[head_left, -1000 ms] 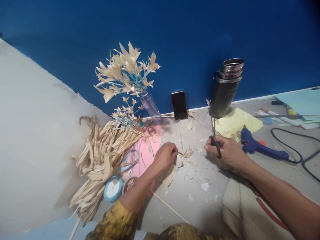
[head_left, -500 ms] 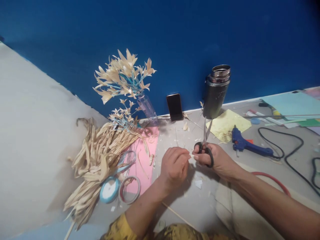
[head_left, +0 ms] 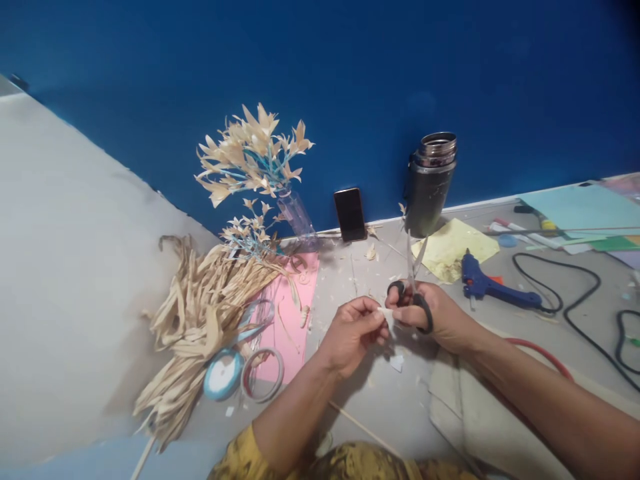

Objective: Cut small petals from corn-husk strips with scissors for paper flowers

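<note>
My left hand [head_left: 354,333] pinches one end of a small pale piece [head_left: 385,311] between thumb and fingers. Close beside it, my right hand [head_left: 434,317] has its fingers in the black handles of the scissors [head_left: 424,312], whose parted blades point away from me. The thumb and a finger of that hand touch the other end of the pale piece. Behind the blades stands a dark open flask [head_left: 431,187]. Pale flowers [head_left: 255,153] with blue stems stand in a clear bottle [head_left: 297,213] to the left.
Dried husks [head_left: 195,313] lie at the left by pink paper [head_left: 285,333], a blue ribbon roll [head_left: 223,375] and a tape roll [head_left: 263,375]. A phone [head_left: 350,215] leans on the wall. Right are yellow paper [head_left: 457,247], a blue glue gun [head_left: 493,287] and its cord.
My left hand has turned, so its thumb and fingertips now show around the pale piece. My right hand still holds the scissors. The view has shifted slightly.
</note>
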The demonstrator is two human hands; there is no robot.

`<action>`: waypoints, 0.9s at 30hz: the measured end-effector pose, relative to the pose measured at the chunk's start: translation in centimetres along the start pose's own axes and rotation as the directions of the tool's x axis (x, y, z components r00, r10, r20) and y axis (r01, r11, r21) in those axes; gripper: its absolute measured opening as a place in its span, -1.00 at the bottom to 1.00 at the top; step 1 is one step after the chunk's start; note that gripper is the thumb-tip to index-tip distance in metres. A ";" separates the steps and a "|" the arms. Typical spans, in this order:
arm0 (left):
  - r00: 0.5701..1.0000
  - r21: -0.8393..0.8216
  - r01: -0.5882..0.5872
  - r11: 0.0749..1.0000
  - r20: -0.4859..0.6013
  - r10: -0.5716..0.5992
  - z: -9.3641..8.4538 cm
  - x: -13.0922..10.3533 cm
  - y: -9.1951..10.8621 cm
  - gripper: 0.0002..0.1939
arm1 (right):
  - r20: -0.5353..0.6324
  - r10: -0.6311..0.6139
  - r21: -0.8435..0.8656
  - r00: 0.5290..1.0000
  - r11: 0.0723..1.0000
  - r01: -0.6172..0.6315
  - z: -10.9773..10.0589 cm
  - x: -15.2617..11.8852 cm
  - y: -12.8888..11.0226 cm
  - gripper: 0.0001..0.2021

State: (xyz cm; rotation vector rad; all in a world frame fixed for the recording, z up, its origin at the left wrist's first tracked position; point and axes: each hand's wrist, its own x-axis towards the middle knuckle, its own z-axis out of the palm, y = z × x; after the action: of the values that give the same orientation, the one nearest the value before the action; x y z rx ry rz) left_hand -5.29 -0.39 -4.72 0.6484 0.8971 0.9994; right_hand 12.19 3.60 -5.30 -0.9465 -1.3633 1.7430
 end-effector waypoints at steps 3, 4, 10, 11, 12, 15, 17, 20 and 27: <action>0.999 -0.065 -0.040 0.997 -0.019 0.039 0.1 0.4 -0.2 -0.69 | 0.005 -0.048 0.036 0.999 0.998 0.048 -0.2 0.3 0.0 -0.71; 0.998 -0.060 -0.059 0.996 -0.031 0.057 0.1 0.5 -0.3 -0.70 | 0.002 -0.055 0.028 0.998 0.998 0.055 -0.2 0.3 -0.1 -0.70; 0.993 0.024 -0.102 0.995 -0.049 0.103 0.1 0.8 -0.8 -0.69 | -0.113 -0.116 -0.166 0.987 0.981 0.097 0.6 -0.1 -0.2 -0.77; 0.995 0.013 -0.087 0.996 -0.038 0.088 0.0 0.8 -0.8 -0.65 | -0.113 -0.148 -0.225 0.982 0.967 0.120 0.7 -0.2 -0.2 -0.80; 0.998 0.005 -0.063 0.998 -0.029 0.063 -0.1 0.9 -0.8 -0.61 | -0.108 -0.184 -0.292 0.977 0.945 0.145 0.7 -0.2 -0.2 -0.83; 0.997 0.009 0.075 0.997 -0.003 -0.075 -0.5 1.1 -0.8 -0.56 | -0.055 -0.310 -0.479 0.949 0.843 0.247 0.7 -0.4 -0.1 -0.94; 0.986 -0.007 0.163 0.987 0.017 -0.163 -0.6 1.2 -0.8 -0.65 | 0.002 -0.388 -0.548 0.922 0.771 0.326 0.6 -0.5 0.0 -0.97; 0.989 -0.011 0.149 0.989 0.000 -0.149 -0.5 1.0 -0.6 -0.77 | 0.016 -0.431 -0.582 0.902 0.730 0.359 0.4 -0.4 0.0 -0.89; 0.975 0.336 -0.098 0.937 -0.155 0.158 0.2 0.3 0.1 -0.81 | -0.027 -0.109 -0.262 0.994 0.960 0.098 -0.7 0.3 -0.4 -0.75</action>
State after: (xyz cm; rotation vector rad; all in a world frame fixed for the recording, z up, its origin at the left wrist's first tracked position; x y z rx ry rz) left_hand -5.04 -0.07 -4.61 0.9167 1.2080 1.0471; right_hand 12.69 4.29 -5.10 -1.0253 -1.6129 1.4825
